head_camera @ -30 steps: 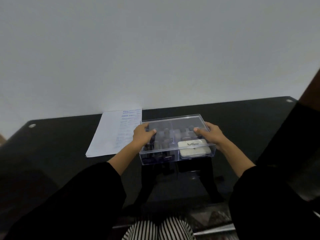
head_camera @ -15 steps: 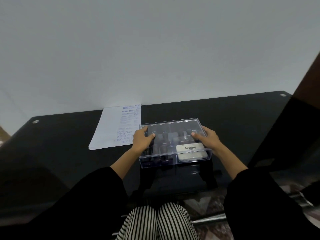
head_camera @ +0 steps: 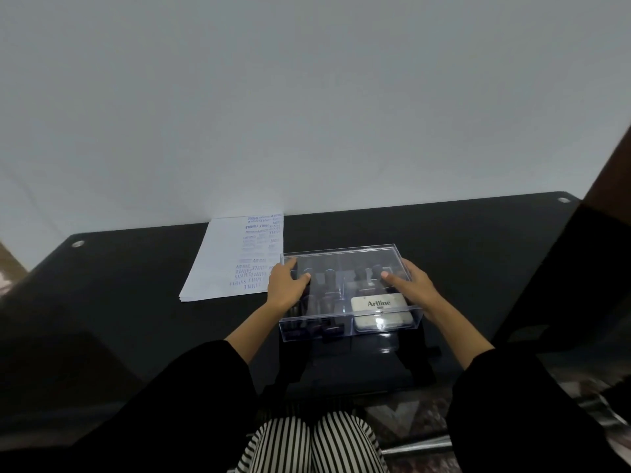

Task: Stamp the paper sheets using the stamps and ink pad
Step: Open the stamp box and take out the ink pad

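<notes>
A clear plastic box [head_camera: 345, 259] with a lid stands on the black glass table [head_camera: 478, 254]. Inside it I see several dark stamps [head_camera: 327, 285] and a white Artline ink pad [head_camera: 379, 310] at the front right. My left hand [head_camera: 285, 285] grips the box's left side, thumb lying on the lid. My right hand [head_camera: 411, 285] grips the right side the same way. A stack of white paper sheets [head_camera: 225, 264] with blue stamp marks lies to the left of the box.
A pale wall rises right behind the table's far edge. Metal fixing studs [head_camera: 78, 243] sit at the table's back corners. My striped trousers [head_camera: 314, 442] show below the front edge. A dark brown piece of furniture [head_camera: 614, 172] stands at the right.
The view has shifted a little; the box sits slightly nearer to me on the table. Both hands keep the same hold on its sides.
</notes>
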Demonstrator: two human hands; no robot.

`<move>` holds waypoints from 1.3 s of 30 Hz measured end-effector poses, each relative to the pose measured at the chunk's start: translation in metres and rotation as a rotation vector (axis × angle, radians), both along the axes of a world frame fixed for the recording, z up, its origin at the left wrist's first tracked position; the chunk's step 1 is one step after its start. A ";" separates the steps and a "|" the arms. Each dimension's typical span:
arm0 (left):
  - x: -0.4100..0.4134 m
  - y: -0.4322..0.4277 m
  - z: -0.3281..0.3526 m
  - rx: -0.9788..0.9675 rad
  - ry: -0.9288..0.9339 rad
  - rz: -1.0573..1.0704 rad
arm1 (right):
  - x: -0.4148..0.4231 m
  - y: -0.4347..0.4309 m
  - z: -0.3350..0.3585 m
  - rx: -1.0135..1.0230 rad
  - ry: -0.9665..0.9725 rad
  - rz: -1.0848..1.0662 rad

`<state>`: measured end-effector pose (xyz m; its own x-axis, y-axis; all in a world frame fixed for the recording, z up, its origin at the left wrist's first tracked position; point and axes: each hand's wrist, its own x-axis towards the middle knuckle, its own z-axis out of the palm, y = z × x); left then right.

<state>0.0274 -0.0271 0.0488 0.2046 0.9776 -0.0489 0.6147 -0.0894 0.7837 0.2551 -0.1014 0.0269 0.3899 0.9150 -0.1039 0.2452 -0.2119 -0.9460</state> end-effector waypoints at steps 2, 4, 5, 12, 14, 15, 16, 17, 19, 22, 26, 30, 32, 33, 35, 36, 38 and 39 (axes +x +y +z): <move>0.001 -0.001 0.006 0.015 -0.015 0.005 | 0.000 0.000 0.002 0.001 0.002 -0.004; 0.002 0.000 0.015 0.016 -0.032 0.013 | 0.001 0.002 0.006 0.006 -0.060 -0.028; 0.003 0.003 0.018 0.020 -0.041 0.020 | 0.003 0.005 0.008 0.002 -0.095 -0.047; 0.011 0.028 0.048 -0.014 -0.115 0.098 | 0.009 0.029 0.045 0.066 -0.172 -0.086; 0.013 0.037 0.056 -0.003 -0.125 0.093 | 0.012 0.041 0.053 0.080 -0.173 -0.077; 0.014 0.043 0.060 0.009 -0.131 0.092 | 0.014 0.048 0.056 0.081 -0.170 -0.078; 0.015 0.048 0.062 0.021 -0.133 0.093 | 0.016 0.055 0.058 0.094 -0.165 -0.080; 0.017 0.054 0.064 0.031 -0.134 0.098 | 0.018 0.063 0.060 0.108 -0.161 -0.082; 0.021 0.069 0.066 0.047 -0.146 0.111 | 0.024 0.081 0.060 0.116 -0.147 -0.093; 0.027 0.095 0.061 0.032 -0.204 0.136 | 0.034 0.108 0.053 0.108 -0.103 -0.116; 0.037 0.131 0.042 -0.012 -0.218 0.164 | 0.045 0.145 0.032 0.079 -0.113 -0.130; 0.042 0.165 0.017 -0.042 -0.188 0.165 | 0.053 0.177 0.004 0.048 -0.185 -0.123; 0.042 0.177 0.005 -0.062 -0.177 0.155 | 0.055 0.189 -0.008 0.026 -0.232 -0.125; 0.042 0.181 -0.001 -0.070 -0.176 0.150 | 0.055 0.193 -0.013 0.013 -0.250 -0.126; 0.041 0.187 -0.011 -0.088 -0.174 0.143 | 0.057 0.201 -0.023 -0.017 -0.289 -0.112; 0.041 0.189 -0.016 -0.097 -0.163 0.141 | 0.058 0.204 -0.026 -0.037 -0.314 -0.099; 0.039 0.192 -0.025 -0.112 -0.123 0.135 | 0.060 0.210 -0.032 -0.067 -0.371 -0.077; 0.039 0.193 -0.029 -0.116 -0.099 0.131 | 0.062 0.212 -0.034 -0.080 -0.401 -0.071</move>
<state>0.0663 0.1659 0.0199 0.0850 0.9852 -0.1491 0.5343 0.0812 0.8414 0.3172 0.1107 -0.0072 0.4756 0.8796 -0.0009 0.5731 -0.3106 -0.7583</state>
